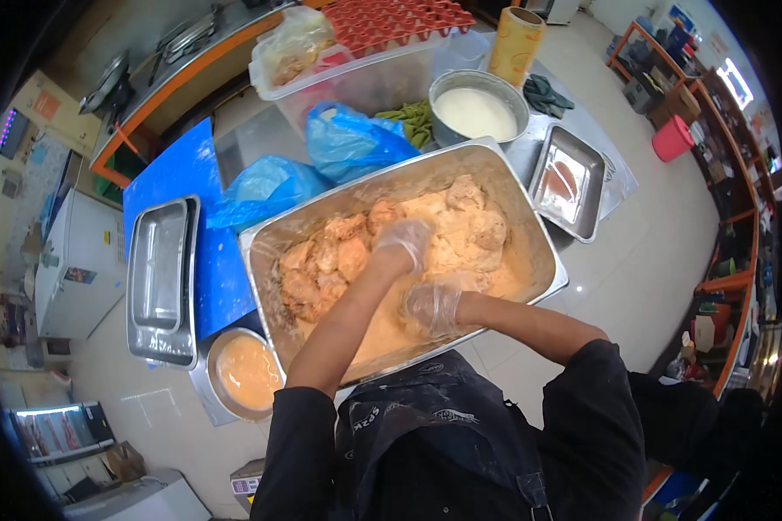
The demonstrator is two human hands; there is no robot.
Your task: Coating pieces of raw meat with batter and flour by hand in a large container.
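A large deep metal pan [265, 300] holds orange-coated meat pieces [300, 276] that look like chicken, heaped on its left side. Pale orange flour-like powder [382, 334] spreads over the bottom, and more coated pieces [487, 227] lie at the right. Both my hands are inside the pan in clear plastic gloves. My left hand [406, 240] rests among the pieces near the middle, its fingertips hidden. Closer to the near wall, my right hand [433, 310] is sunk into the powder beside a coated piece, so its fingers are hidden too.
Blue plastic bags [352, 143] and a round pot of white powder [476, 113] stand behind the pan. Steel trays [158, 269] lie left, another tray [571, 182] right. A bowl of orange liquid [248, 372] sits near left. Red egg trays [395, 24] top a clear bin.
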